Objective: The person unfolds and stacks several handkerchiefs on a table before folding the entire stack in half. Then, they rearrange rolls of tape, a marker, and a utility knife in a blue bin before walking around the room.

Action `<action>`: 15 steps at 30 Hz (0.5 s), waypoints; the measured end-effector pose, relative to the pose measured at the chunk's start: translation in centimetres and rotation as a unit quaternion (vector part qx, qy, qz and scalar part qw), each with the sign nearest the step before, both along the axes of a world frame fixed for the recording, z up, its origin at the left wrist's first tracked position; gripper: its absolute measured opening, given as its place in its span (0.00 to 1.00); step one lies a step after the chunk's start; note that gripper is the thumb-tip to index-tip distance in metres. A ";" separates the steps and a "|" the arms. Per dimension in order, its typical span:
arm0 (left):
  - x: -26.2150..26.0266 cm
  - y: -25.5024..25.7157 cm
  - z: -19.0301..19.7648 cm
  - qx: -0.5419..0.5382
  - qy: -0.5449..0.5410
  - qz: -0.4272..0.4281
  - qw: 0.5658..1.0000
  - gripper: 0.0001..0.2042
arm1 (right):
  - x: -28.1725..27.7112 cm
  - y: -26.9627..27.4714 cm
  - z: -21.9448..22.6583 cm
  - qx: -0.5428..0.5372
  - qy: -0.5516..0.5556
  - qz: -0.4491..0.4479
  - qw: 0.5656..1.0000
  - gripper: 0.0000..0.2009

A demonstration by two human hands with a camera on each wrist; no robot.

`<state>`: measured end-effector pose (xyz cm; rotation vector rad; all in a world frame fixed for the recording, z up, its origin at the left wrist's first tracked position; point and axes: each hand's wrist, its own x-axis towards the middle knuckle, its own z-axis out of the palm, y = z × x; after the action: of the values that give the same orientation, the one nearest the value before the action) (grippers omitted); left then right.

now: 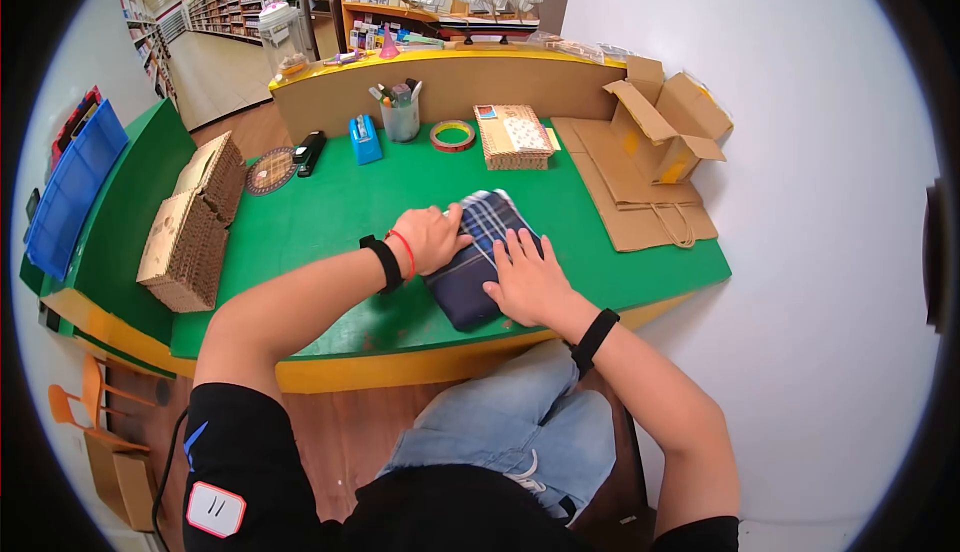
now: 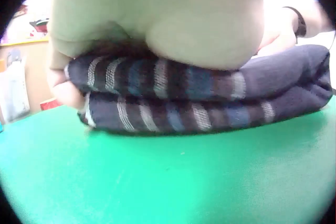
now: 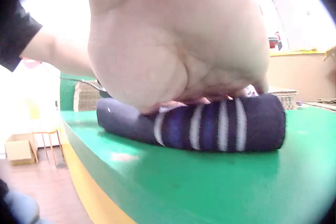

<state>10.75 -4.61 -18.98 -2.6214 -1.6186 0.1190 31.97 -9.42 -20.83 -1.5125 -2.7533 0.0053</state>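
A folded navy cloth [image 1: 478, 267] with white and blue stripes lies on the green tabletop [image 1: 330, 212], close to its front edge. My left hand [image 1: 428, 240] is at the cloth's left side, its fingers bent. In the left wrist view, fingers [image 2: 65, 92] curl down over the end of the folded cloth [image 2: 205, 90], which shows two thick layers. My right hand [image 1: 528, 280] rests on top of the cloth's right part, fingers straight and spread. The right wrist view has its palm [image 3: 173, 50] above the striped roll-like edge of the cloth [image 3: 220, 124].
Behind the cloth are a blue tape dispenser [image 1: 365, 140], a pen cup [image 1: 401, 117], a tape roll [image 1: 452, 136] and a woven box [image 1: 515, 138]. More woven boxes [image 1: 185, 252] and a black stapler [image 1: 309, 153] stand left. Cardboard [image 1: 630, 192] and an open carton [image 1: 668, 127] occupy the right.
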 end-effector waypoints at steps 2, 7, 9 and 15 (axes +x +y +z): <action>-0.4 -0.6 -0.8 0.008 -0.016 -0.029 0.999 0.34 | -1.1 -1.4 1.5 -0.048 -0.017 -0.047 0.998 0.44; 0.3 -3.1 1.9 0.050 -0.014 0.004 0.999 0.33 | -1.7 -1.4 0.9 -0.138 0.070 -0.077 0.985 0.56; -0.6 -1.8 1.4 0.116 0.001 -0.165 0.979 0.35 | -0.4 0.3 0.8 -0.139 0.025 -0.009 0.990 0.59; -2.8 0.1 -1.1 0.052 -0.004 -0.187 0.981 0.51 | -0.3 3.8 3.2 -0.180 -0.104 0.048 0.977 0.64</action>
<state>7.92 -4.53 -20.05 -2.7854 -1.0725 0.0049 31.63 -5.64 -17.65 -1.5250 -3.1248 0.3879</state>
